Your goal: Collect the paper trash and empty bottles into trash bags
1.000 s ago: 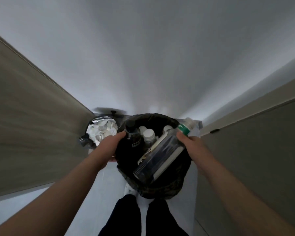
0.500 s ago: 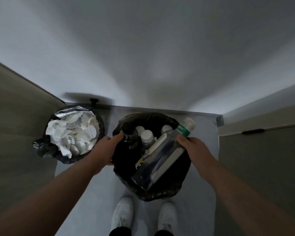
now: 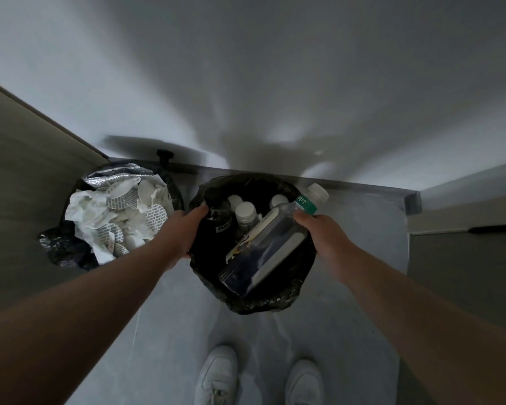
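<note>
A black trash bag (image 3: 263, 299) stands open on the floor in front of me. My left hand (image 3: 181, 232) grips its left rim. My right hand (image 3: 324, 238) holds the neck end of a clear plastic bottle (image 3: 263, 252) with a green band and white cap, lying tilted across the bag's mouth. Inside are a dark bottle (image 3: 219, 217) and several white-capped bottles (image 3: 246, 211). To the left, a second black bag (image 3: 67, 252) is full of crumpled white paper (image 3: 117, 217).
A wooden panel (image 3: 27, 185) runs along the left and a grey cabinet (image 3: 465, 273) along the right. A white wall (image 3: 275, 83) closes the far end. My white shoes (image 3: 216, 375) stand on the grey floor just behind the bottle bag.
The view has tilted down, bringing my shoes and the whole paper bag into sight. Both hands keep the same hold on the bag rim and the clear bottle.
</note>
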### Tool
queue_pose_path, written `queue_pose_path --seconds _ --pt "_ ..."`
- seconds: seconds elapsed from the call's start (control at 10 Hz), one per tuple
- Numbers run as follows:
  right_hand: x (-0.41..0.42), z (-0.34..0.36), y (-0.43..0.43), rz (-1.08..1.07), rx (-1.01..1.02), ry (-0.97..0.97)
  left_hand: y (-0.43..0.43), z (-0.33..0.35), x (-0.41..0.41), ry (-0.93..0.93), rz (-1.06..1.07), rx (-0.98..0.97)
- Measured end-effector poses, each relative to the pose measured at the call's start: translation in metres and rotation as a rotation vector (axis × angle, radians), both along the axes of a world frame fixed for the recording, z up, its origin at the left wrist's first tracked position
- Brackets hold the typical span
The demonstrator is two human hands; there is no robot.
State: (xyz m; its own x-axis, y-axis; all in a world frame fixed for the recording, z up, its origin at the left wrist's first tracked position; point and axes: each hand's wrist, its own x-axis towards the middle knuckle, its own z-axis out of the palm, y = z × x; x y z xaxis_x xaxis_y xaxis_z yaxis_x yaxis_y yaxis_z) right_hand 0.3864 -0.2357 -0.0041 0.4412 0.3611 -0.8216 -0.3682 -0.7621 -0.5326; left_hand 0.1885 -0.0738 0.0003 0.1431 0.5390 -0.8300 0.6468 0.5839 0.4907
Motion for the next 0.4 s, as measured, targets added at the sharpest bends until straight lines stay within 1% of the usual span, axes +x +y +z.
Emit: queue_pose_path --seconds 0.2,0.3,0.4 --pt "0.006 0.000 0.002 0.037 -0.002 -0.013 0.000 -0.001 0.000 0.002 -0.036 -0.018" --pt "0.008 -0.001 -0.002 0.065 -0.019 -0.046 -0.002 -0.004 -0.002 0.032 -0.059 0.007" --pt "0.004 0.003 -0.008 0.022 -0.074 -0.075 -0.009 0.000 -0.006 0.078 -0.094 0.089"
